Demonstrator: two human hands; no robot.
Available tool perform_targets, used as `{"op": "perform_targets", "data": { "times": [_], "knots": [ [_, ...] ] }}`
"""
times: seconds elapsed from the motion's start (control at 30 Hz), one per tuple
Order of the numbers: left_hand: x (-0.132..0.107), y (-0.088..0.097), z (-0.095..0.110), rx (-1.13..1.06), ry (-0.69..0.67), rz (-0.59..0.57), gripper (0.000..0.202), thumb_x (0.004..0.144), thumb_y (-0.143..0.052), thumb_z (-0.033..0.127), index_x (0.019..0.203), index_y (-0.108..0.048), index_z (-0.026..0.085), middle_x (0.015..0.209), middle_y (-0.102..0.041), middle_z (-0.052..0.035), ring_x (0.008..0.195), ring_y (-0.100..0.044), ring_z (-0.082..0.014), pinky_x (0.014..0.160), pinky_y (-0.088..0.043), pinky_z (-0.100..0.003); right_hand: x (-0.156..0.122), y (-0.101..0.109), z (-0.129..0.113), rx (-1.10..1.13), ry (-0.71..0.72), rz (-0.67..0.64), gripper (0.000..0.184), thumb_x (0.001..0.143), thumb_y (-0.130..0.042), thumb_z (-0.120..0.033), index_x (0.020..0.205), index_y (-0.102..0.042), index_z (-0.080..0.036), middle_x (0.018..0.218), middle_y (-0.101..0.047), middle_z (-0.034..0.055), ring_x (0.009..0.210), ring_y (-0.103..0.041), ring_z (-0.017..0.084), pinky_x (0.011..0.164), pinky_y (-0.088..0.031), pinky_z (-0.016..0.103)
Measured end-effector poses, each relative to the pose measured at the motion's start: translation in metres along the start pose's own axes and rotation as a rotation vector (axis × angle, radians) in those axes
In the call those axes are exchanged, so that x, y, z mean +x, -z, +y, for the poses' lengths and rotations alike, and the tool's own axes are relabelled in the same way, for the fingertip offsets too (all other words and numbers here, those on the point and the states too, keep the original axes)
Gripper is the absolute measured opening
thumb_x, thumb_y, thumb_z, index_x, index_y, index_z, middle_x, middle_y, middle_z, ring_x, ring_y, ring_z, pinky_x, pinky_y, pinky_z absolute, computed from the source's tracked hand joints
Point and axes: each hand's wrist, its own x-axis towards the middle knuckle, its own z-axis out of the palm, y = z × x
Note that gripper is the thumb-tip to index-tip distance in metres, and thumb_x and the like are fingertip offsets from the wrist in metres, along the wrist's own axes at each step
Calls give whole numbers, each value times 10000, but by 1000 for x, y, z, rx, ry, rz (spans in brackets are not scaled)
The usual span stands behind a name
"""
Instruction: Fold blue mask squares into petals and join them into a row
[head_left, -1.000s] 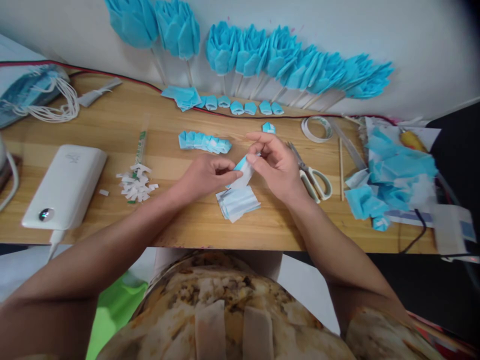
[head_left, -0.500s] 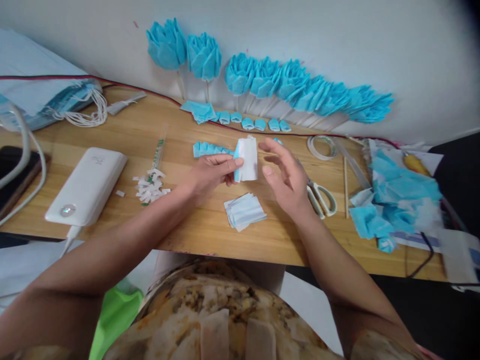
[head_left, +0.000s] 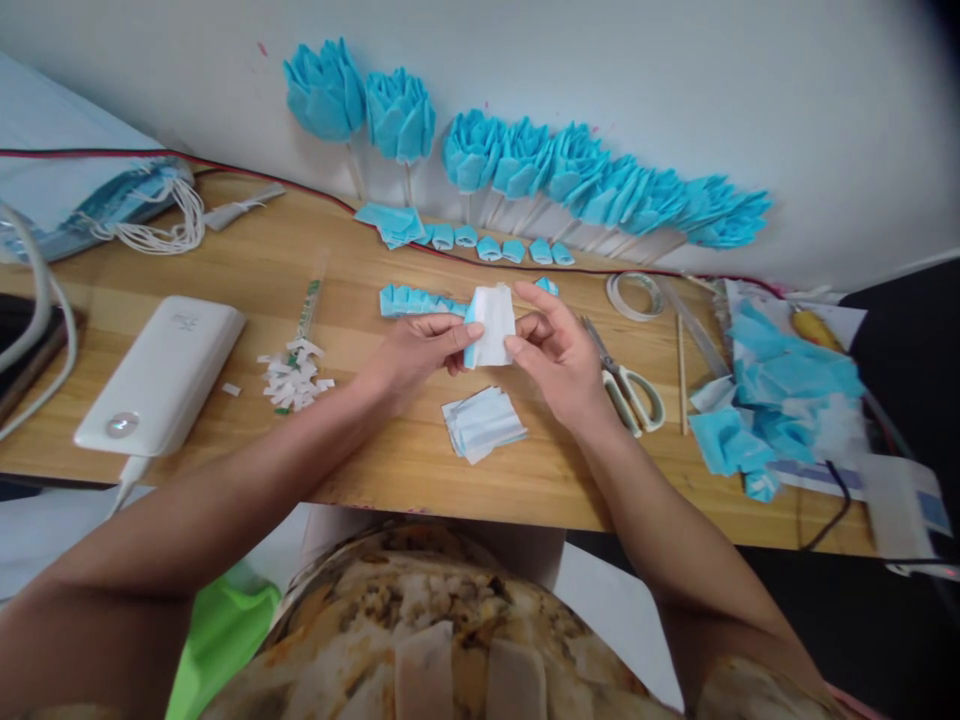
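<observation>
A small white-and-blue piece of mask fabric (head_left: 495, 328) is held up above the table, its white face towards me and a blue fold along its left side. My left hand (head_left: 431, 345) pinches that left side, thumb in front. At the lower right edge, my right hand (head_left: 559, 360) has its thumb on the fabric, with the index finger raised near the top corner. Below them lies a small stack of cut fabric pieces (head_left: 485, 424). Behind my left hand runs a row of folded blue pieces (head_left: 416, 302), partly hidden.
Blue fabric flowers (head_left: 397, 115) on sticks lean along the wall. Scissors (head_left: 634, 390), a tape roll (head_left: 636, 297) and a wooden stick (head_left: 682, 375) lie to the right, near blue scraps (head_left: 795, 360). Leftward are a white power bank (head_left: 161, 375) and white paper bits (head_left: 292, 378).
My right hand has moved left and closed onto the fabric's right edge; before, it hovered apart with spread fingers. My left hand keeps its pinch. The whole view has shifted slightly.
</observation>
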Motion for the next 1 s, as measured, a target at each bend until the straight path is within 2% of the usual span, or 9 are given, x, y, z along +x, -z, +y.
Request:
{"op": "perform_targets", "data": {
  "times": [0.2, 0.37, 0.47, 0.53, 0.6, 0.73, 0.83, 0.9, 1.0],
  "knots": [
    [-2, -3, 2, 77, -28, 49, 463, 773, -807, 567, 595, -612, 186, 579, -586, 10, 574, -520, -102, 597, -436, -260, -2, 0, -1, -50, -5, -15, 557, 855, -762, -450, 1366, -595, -307, 805, -670, -29, 758, -632, 165, 756, -557, 344],
    [-3, -4, 3, 164, -88, 67, 431, 806, -765, 531, 590, -615, 189, 580, -583, 16, 576, -510, -101, 592, -435, -251, -1, 2, 1, -78, 4, -36, 561, 880, -739, -489, 1392, -582, -324, 847, -677, -11, 793, -638, 180, 773, -570, 361],
    [-5, -6, 5, 248, -121, 69, 383, 805, -748, 468, 582, -613, 187, 571, -549, 24, 569, -471, -98, 564, -385, -246, 2, 7, 1, -75, 60, -4, 567, 891, -714, -541, 1406, -578, -344, 1120, -708, 39, 1052, -661, 212, 881, -588, 382],
    [-7, -7, 6, 325, -162, 59, 354, 807, -730, 436, 589, -614, 183, 569, -513, 30, 562, -429, -94, 549, -325, -252, 3, 11, -1, -73, 108, 14, 574, 898, -696, -569, 1419, -568, -365, 1326, -662, 50, 1256, -610, 235, 975, -576, 407],
    [-10, -9, 6, 399, -205, 38, 328, 815, -715, 412, 601, -621, 182, 582, -500, 29, 569, -407, -98, 553, -294, -263, 3, 14, -3, -101, 134, -2, 576, 908, -676, -585, 1431, -560, -374, 1413, -627, 44, 1352, -567, 248, 1044, -550, 431],
    [-14, -14, 7, 523, -300, 9, 304, 846, -690, 380, 616, -634, 190, 602, -516, 18, 591, -419, -114, 575, -300, -278, 0, 14, -9, -214, 153, -77, 499, 918, -681, -539, 1370, -607, -342, 1366, -660, 44, 1315, -592, 248, 1108, -499, 453],
    [-14, -14, 5, 614, -385, 1, 320, 873, -668, 365, 606, -630, 193, 593, -516, 14, 594, -426, -119, 594, -308, -287, -1, 11, -12, -267, 188, -81, 277, 912, -708, -442, 1146, -687, -295, 1223, -703, 51, 1211, -630, 238, 1079, -501, 443],
    [-14, -13, 2, 641, -400, -6, 316, 885, -665, 362, 621, -641, 190, 605, -534, 10, 603, -433, -120, 605, -314, -289, -1, 10, -13, -268, 217, -57, 110, 912, -707, -360, 973, -683, -272, 1137, -713, 52, 1150, -648, 228, 1058, -507, 435],
    [-13, -11, -1, 633, -371, -24, 305, 876, -680, 360, 631, -642, 182, 607, -532, 15, 606, -425, -114, 599, -303, -285, 0, 8, -13, -264, 262, -39, 51, 913, -686, -273, 874, -657, -257, 1086, -723, 47, 1084, -668, 212, 1033, -516, 431]
  ]
}}
